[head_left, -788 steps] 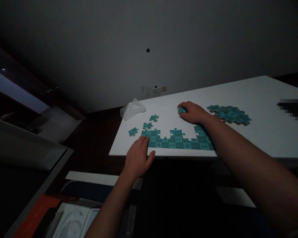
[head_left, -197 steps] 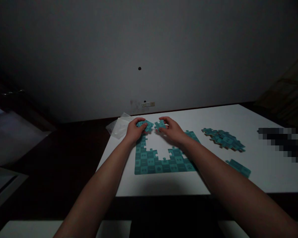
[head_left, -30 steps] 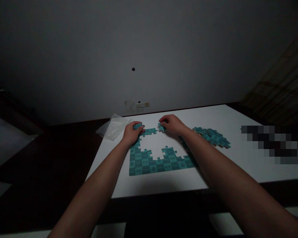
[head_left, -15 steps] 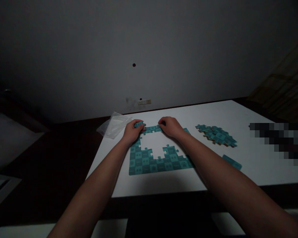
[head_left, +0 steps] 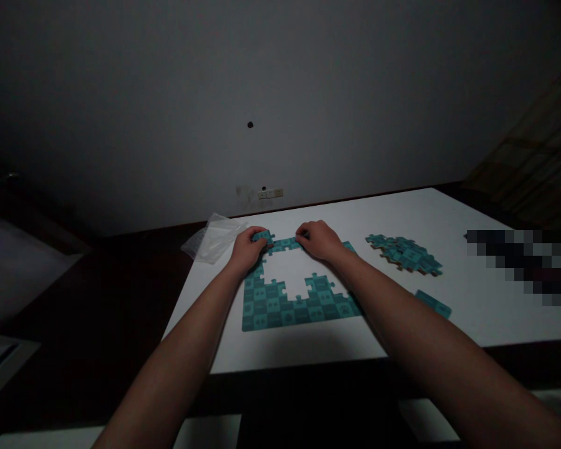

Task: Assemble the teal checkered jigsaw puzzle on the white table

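A teal jigsaw puzzle (head_left: 290, 307) lies partly joined on the white table (head_left: 308, 349), its frame surrounding a bare middle. My left hand (head_left: 247, 251) rests curled on the puzzle's far left corner, fingers pressing the top-edge pieces (head_left: 284, 243). My right hand (head_left: 320, 239) is curled at the other end of that top row, fingertips pinching down on a piece there. Both forearms reach in from the near edge.
A heap of loose teal pieces (head_left: 404, 252) sits to the right, and a small joined strip (head_left: 432, 304) lies nearer me. A crumpled clear plastic bag (head_left: 212, 238) rests at the table's far left corner. A grey wall with a socket (head_left: 270, 193) stands behind.
The gap in the top row has shut: my right hand slid left with its piece until it met the pieces under my left hand. Both hands now hold still on that row.
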The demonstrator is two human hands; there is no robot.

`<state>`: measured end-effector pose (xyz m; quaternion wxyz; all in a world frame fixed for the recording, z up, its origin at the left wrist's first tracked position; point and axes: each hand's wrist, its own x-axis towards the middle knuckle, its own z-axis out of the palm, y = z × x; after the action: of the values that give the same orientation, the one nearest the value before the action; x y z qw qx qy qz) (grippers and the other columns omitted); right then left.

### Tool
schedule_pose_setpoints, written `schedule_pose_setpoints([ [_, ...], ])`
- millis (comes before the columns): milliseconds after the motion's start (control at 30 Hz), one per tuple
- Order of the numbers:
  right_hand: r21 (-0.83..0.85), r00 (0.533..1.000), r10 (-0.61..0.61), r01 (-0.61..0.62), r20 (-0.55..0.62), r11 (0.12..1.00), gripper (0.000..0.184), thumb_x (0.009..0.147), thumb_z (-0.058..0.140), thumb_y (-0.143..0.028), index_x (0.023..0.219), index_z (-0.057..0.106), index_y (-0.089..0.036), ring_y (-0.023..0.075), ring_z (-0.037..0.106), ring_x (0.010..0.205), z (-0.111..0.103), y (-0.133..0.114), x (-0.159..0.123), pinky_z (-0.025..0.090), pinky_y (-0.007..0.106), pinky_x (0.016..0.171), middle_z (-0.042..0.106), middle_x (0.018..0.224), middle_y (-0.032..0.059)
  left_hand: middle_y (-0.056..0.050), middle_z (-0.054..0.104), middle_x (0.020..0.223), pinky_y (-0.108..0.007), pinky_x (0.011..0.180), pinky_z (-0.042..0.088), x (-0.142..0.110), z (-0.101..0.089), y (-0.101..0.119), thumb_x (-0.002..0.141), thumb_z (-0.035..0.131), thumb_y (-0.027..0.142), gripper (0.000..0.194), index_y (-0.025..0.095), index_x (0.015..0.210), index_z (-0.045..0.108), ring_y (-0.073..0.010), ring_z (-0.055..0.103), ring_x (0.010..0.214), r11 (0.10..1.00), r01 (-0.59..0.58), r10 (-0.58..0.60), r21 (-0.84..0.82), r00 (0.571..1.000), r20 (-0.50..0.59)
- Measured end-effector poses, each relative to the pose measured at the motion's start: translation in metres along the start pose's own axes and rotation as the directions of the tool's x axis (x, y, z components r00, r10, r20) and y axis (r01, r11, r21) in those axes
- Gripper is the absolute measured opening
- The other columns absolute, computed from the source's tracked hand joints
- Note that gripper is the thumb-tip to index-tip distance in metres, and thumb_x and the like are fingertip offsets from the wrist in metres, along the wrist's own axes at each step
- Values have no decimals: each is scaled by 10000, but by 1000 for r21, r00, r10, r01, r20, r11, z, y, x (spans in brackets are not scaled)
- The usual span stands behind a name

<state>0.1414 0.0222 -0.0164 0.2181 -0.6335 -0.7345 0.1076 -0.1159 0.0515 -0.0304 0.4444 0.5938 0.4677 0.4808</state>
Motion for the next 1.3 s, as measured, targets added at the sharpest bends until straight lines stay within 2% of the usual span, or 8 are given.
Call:
schedule_pose_setpoints([
  [200, 5, 995, -99, 99, 29, 995, 269, 1169, 700, -301, 1210, 951, -214, 328, 793, 1219, -6, 1, -3, 589, 413, 1098, 902, 1273, 159, -36, 834, 845, -329, 737, 588, 2, -2, -1, 701, 890, 299, 320, 217, 1006, 839, -240, 775, 789, 997, -17, 18, 81, 1000, -8],
  [333, 47, 986, -160, 158, 51, 986, 265, 1044, 864, -322, 1270, 942, -208, 328, 802, 1194, -11, 11, -6, 603, 408, 1069, 895, 1319, 148, -32, 835, 854, -338, 767, 601, 2, -3, -2, 712, 877, 272, 312, 218, 1019, 858, -237, 763, 796, 995, -35, 35, 96, 999, -1],
  [500, 151, 981, -186, 176, 58, 973, 239, 988, 842, -214, 1199, 949, -248, 285, 821, 1141, -10, 16, -7, 605, 381, 1079, 918, 1251, 94, -35, 825, 868, -354, 812, 612, 3, -3, -5, 719, 897, 267, 308, 216, 1021, 859, -236, 750, 801, 996, -30, 30, 86, 1000, 2],
  [667, 72, 967, -245, 240, 74, 968, 273, 1022, 796, -247, 1256, 936, -231, 316, 821, 1203, -8, 15, -5, 604, 422, 1128, 906, 1316, 124, -36, 835, 894, -347, 819, 612, 4, -3, -8, 726, 856, 231, 290, 220, 1015, 881, -240, 746, 835, 991, -54, 54, 125, 999, 5],
  [833, 34, 968, -240, 238, 75, 971, 271, 1046, 793, -261, 1277, 933, -245, 335, 801, 1277, -9, 13, -5, 584, 435, 1171, 895, 1358, 121, -42, 842, 912, -348, 829, 608, 4, -4, -8, 744, 846, 216, 286, 220, 1026, 890, -240, 741, 846, 986, -74, 72, 148, 997, 15],
  [1067, 68, 965, -256, 252, 60, 965, 224, 1002, 800, -205, 1144, 958, -274, 349, 813, 1248, -12, 9, -7, 592, 422, 1149, 908, 1293, 109, -36, 843, 917, -350, 840, 595, 2, -3, -4, 742, 844, 221, 263, 228, 1002, 881, -244, 742, 857, 983, -67, 64, 169, 998, 20],
  [1300, 26, 959, -270, 269, 91, 963, 288, 1025, 794, -262, 1280, 928, -247, 346, 793, 1314, -11, 12, -6, 597, 436, 1177, 885, 1389, 122, -24, 831, 888, -335, 793, 580, 0, -2, 0, 730, 848, 220, 261, 232, 989, 881, -231, 715, 811, 984, -54, 51, 168, 998, 21],
])
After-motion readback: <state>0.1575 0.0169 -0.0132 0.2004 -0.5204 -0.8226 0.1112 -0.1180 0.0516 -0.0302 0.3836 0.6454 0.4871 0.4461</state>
